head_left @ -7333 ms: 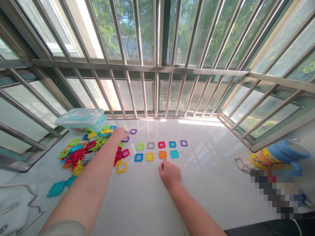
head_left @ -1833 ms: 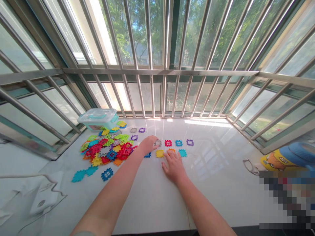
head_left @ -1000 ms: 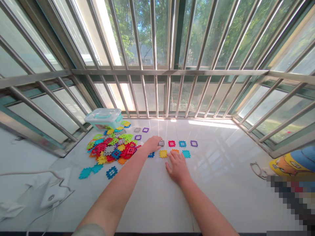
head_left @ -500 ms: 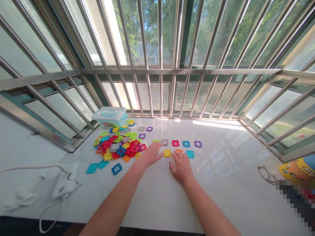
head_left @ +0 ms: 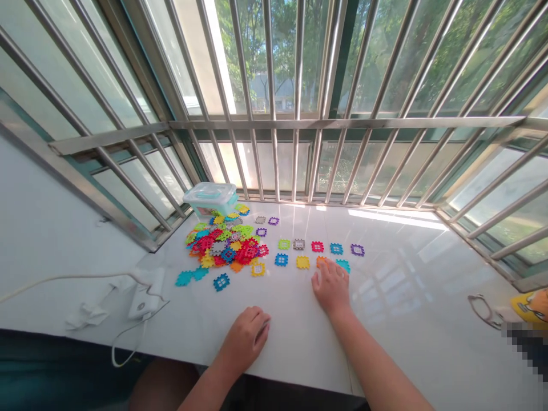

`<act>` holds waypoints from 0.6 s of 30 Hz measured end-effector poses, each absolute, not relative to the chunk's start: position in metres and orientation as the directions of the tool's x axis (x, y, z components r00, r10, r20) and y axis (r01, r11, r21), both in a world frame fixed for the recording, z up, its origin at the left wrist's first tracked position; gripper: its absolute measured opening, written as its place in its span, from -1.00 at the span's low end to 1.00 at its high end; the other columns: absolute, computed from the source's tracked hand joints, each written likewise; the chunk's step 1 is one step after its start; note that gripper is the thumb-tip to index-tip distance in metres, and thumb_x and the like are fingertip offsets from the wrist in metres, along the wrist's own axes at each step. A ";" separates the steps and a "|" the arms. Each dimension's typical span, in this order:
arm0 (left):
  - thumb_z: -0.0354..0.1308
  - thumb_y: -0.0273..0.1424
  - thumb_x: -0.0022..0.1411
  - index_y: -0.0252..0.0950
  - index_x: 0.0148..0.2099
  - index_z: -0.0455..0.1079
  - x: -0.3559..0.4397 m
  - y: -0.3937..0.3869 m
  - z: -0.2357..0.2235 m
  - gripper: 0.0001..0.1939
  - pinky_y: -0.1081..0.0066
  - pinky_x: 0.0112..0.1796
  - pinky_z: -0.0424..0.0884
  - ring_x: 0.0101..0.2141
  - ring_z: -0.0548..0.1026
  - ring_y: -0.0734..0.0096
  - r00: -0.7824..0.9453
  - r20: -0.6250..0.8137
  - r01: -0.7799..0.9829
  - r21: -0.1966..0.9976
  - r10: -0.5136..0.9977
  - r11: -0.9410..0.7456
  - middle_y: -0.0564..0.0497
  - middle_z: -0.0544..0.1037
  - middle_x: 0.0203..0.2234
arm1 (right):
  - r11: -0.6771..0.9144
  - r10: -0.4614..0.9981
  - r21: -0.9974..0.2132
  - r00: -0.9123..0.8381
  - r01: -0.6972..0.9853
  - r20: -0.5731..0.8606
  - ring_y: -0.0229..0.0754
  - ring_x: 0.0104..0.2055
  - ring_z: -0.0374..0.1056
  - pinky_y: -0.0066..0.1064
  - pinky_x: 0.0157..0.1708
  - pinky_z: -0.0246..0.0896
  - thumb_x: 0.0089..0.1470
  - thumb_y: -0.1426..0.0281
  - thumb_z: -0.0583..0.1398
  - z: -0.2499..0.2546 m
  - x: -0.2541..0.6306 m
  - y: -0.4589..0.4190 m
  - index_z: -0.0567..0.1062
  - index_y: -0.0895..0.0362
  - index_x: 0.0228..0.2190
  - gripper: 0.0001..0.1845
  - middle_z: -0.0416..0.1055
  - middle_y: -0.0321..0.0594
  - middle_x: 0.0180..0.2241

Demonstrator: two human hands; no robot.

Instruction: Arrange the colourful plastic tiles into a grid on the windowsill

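Note:
Small square plastic interlocking tiles lie in two rows on the white sill: green [head_left: 283, 244], grey [head_left: 298, 244], red [head_left: 317, 246], blue [head_left: 336, 248] and purple [head_left: 357, 249] behind, blue [head_left: 281, 260], yellow [head_left: 302, 262], orange [head_left: 321, 261] and teal [head_left: 343, 265] in front. My right hand [head_left: 330, 285] lies flat with fingers spread, fingertips touching the orange and teal tiles. My left hand [head_left: 247, 334] rests near the sill's front edge, fingers curled loosely, with nothing seen in it.
A heap of mixed coloured tiles [head_left: 222, 245] lies at the left, with a clear lidded box [head_left: 210, 199] behind it. A white charger with cable [head_left: 143, 297] sits at the front left. Metal window bars [head_left: 295, 123] enclose the sill. A wire loop [head_left: 482, 305] lies at the right.
My left hand has drawn back from the tile rows to the sill's front edge. A green tile now shows at the left end of the back row. The view has shifted right.

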State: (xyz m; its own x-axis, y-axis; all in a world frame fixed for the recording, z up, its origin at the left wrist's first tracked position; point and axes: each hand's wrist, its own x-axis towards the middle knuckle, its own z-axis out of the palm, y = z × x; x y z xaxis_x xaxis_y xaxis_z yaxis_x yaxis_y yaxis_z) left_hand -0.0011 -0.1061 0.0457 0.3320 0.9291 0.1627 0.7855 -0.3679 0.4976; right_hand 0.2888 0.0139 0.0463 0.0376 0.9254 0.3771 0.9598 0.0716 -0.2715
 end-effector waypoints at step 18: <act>0.02 -0.33 0.44 -0.14 -0.19 0.41 0.019 -0.098 0.044 -0.84 0.34 -0.27 0.30 -0.33 0.52 0.30 0.094 0.103 0.882 0.453 0.990 -0.130 0.02 0.55 -0.38 | -0.002 0.908 -0.231 0.099 0.973 0.408 0.07 0.16 0.27 -0.04 0.28 -0.11 0.24 0.35 0.10 0.043 0.289 0.014 0.48 0.10 -0.02 -0.70 0.44 0.02 0.11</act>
State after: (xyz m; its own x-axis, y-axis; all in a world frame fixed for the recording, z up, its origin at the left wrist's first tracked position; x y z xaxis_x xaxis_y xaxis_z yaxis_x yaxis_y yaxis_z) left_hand 0.0192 -0.0978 0.0437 0.0936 0.9903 0.1026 0.8819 -0.1303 0.4531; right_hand 0.2892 0.0139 0.0425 0.0988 0.9076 0.4080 0.9729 -0.0020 -0.2311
